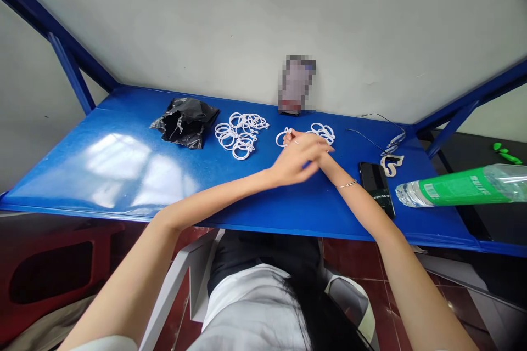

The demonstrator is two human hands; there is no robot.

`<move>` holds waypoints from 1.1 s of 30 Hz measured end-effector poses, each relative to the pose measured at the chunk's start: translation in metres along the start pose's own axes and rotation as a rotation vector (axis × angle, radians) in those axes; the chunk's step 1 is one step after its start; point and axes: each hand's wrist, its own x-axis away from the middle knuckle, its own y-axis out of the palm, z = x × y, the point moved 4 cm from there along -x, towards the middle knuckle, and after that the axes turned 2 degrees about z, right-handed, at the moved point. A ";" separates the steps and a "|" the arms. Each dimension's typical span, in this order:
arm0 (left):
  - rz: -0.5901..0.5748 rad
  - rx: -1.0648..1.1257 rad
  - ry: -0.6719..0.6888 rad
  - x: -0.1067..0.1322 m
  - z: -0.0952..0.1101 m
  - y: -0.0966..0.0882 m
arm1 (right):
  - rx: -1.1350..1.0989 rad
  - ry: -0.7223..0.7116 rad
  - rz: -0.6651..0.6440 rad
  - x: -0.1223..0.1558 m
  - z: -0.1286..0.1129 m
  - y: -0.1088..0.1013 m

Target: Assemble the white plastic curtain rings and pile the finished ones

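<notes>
My left hand (298,158) lies across my right wrist, its fingers stretched apart toward the right. Under and beyond it, my right hand (289,135) is mostly covered; its visible fingertips pinch a white plastic ring (278,139) with a small eyelet, like a curtain ring. Just to the right are several similar white rings (323,132), partly hidden behind my hands. A larger pile of white rings (244,130) lies to the left of my hands on the blue table (230,205).
An open black plastic bag (187,120) sits at the left. A blurred-out upright object (295,85) leans on the wall. Toward the right are glasses (394,142), a white curved item (392,165), a black phone (375,186) and a green-labelled bottle (465,185).
</notes>
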 end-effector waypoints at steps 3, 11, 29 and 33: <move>0.419 -0.118 -0.346 0.025 -0.042 -0.034 | -0.048 -0.023 -0.106 -0.001 0.000 0.002; 0.173 0.384 -0.764 0.055 -0.079 -0.021 | -0.021 -0.172 -0.260 0.002 0.001 0.003; -0.178 0.921 -0.812 0.053 -0.087 -0.021 | 0.116 -0.203 -0.205 0.030 0.009 0.016; -0.169 0.900 -0.816 0.054 -0.088 -0.022 | 0.117 -0.213 -0.201 0.031 0.009 0.018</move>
